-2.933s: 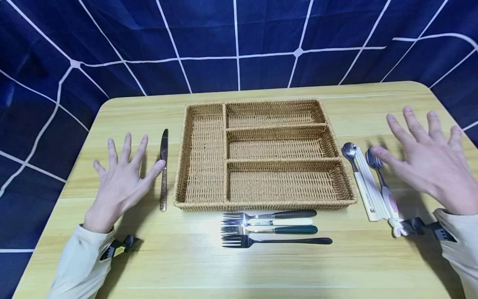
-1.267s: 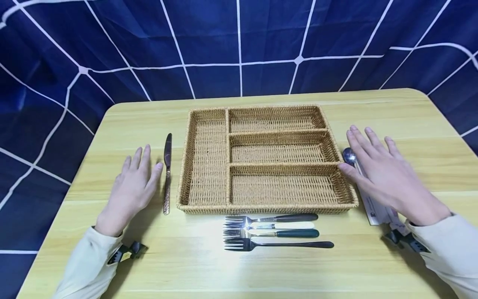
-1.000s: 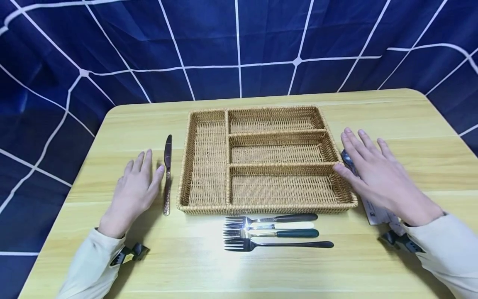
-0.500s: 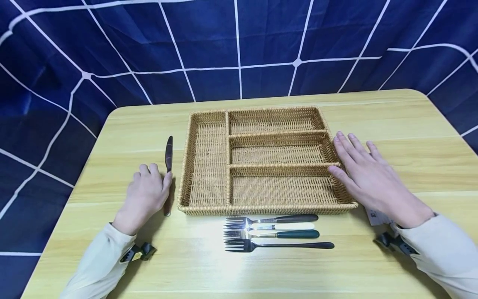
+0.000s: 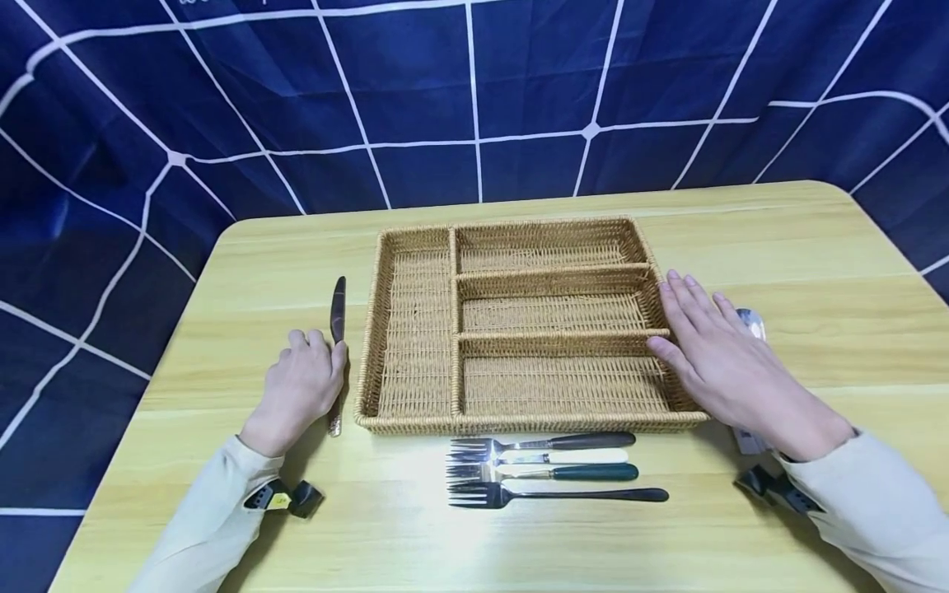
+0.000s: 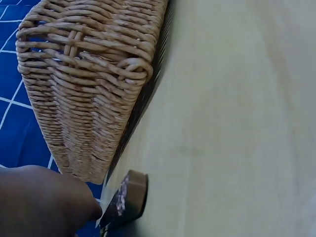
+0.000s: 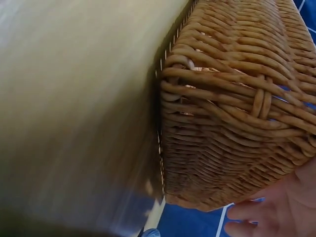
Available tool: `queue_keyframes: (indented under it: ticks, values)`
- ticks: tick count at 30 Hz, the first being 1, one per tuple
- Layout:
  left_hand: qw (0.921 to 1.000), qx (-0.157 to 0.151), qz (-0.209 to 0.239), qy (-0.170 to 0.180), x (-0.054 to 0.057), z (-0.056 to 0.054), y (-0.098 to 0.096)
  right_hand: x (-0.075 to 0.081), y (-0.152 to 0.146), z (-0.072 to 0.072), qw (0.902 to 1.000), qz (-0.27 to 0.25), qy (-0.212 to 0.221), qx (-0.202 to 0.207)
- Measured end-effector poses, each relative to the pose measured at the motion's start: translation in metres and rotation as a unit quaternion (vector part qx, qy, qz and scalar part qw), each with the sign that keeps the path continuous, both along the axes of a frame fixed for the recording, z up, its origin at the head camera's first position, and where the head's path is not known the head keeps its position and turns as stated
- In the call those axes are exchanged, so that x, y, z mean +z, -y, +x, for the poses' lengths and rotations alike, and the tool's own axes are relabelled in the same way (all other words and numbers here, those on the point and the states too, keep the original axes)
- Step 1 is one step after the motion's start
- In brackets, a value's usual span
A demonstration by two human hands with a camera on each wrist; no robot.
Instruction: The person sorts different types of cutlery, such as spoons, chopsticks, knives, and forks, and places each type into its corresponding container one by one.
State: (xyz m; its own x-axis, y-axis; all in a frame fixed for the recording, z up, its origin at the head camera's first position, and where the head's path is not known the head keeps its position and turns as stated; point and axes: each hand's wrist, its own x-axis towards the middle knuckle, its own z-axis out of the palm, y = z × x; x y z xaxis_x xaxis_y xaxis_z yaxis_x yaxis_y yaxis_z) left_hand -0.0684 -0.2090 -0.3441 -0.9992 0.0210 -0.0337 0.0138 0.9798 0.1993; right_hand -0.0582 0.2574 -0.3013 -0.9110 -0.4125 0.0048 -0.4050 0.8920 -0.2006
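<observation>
My left hand [image 5: 300, 387] curls over a table knife [image 5: 338, 309], thumb and fingers around its patterned handle. The blade points away, left of a wicker cutlery tray [image 5: 454, 362] with several compartments. In the left wrist view the knife's handle end [image 6: 129, 197] juts out beside my thumb [image 6: 44, 197], near the tray's corner. My right hand [image 5: 730, 371] lies along the tray's right side, fingers extended, thumb over the rim. Its fingers [image 7: 276, 210] show beside the wicker wall in the right wrist view. Under that hand, a spoon [image 5: 751, 323] and white chopsticks [image 5: 749, 442] are mostly hidden.
Several forks lie side by side in front of the tray, among them a green-handled fork [image 5: 593, 472] and an all-black fork [image 5: 556, 495]. A wooden table [image 5: 474, 548] carries everything. A blue cloth with white lines [image 5: 415, 74] hangs behind it.
My left hand has moved right, and its fingers have curled around the knife's handle. My right hand has shifted left from above the spoons and chopsticks to the tray's right side.
</observation>
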Motion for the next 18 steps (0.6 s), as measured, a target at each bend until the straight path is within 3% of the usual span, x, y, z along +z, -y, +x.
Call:
queue_keyframes:
  ticks: [8,18]
  values:
    - [0.9983,-0.043,-0.039,-0.004,0.000,-0.007,-0.005,-0.003,-0.002,-0.001,0.9997,-0.023,0.005,0.007]
    - [0.9949,-0.025,-0.094,-0.029,-0.004,-0.009,-0.011,-0.004,-0.001,-0.001,0.9997,-0.025,0.001,0.005]
